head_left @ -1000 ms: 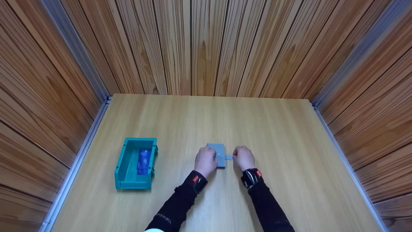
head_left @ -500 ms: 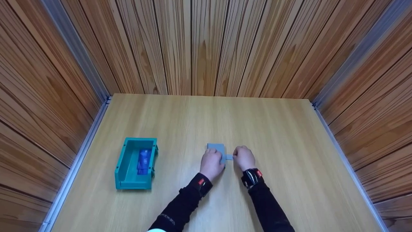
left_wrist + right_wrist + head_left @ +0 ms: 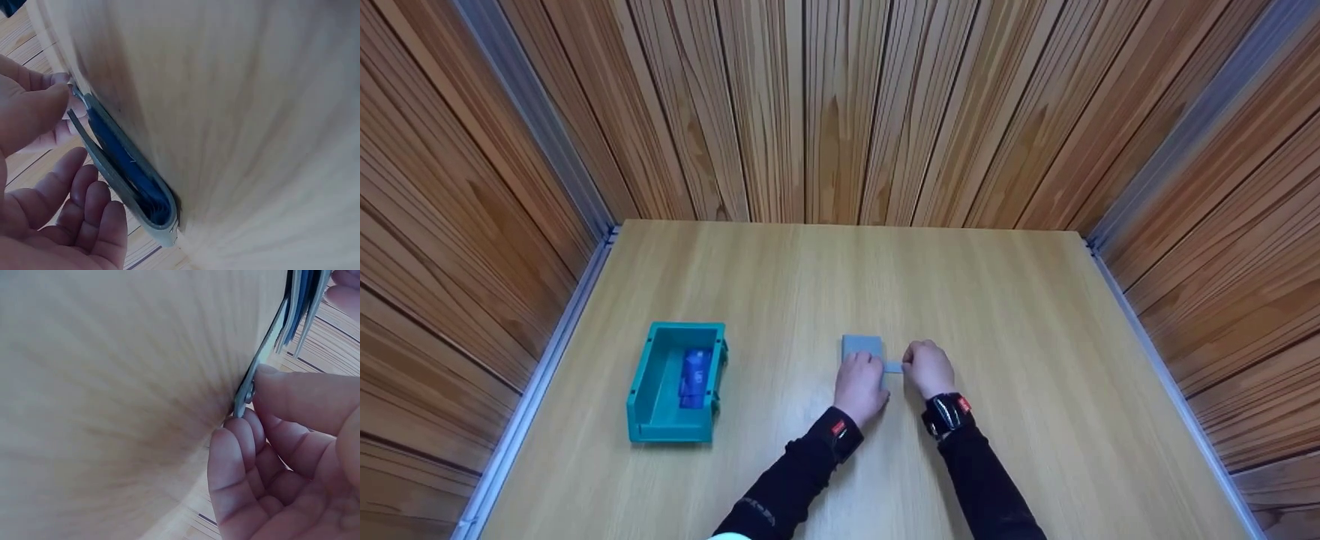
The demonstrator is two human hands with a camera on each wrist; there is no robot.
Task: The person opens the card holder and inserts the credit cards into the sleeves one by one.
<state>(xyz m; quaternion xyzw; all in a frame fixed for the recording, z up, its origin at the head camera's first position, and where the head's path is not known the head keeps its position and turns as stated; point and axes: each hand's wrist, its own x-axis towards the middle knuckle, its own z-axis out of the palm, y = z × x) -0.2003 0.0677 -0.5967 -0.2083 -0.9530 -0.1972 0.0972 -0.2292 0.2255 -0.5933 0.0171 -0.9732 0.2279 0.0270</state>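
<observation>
Grey-blue wallet (image 3: 862, 348) is lying flat on the worktop (image 3: 1005, 300), well right of the teal bin (image 3: 649, 379). Left hand (image 3: 861, 386) is resting on the wallet's near part, fingers relaxed over its edge in the left wrist view (image 3: 84, 197), grip loose, not clamping. Right hand (image 3: 928, 368) is sitting just right of the wallet, thumb and curled fingers (image 3: 247, 444) pinching the small strap tab (image 3: 893, 366) sticking out of the wallet's right side. Teal bin is holding a dark blue item (image 3: 694, 375). Black sleeves, wrist bands on both arms.
</observation>
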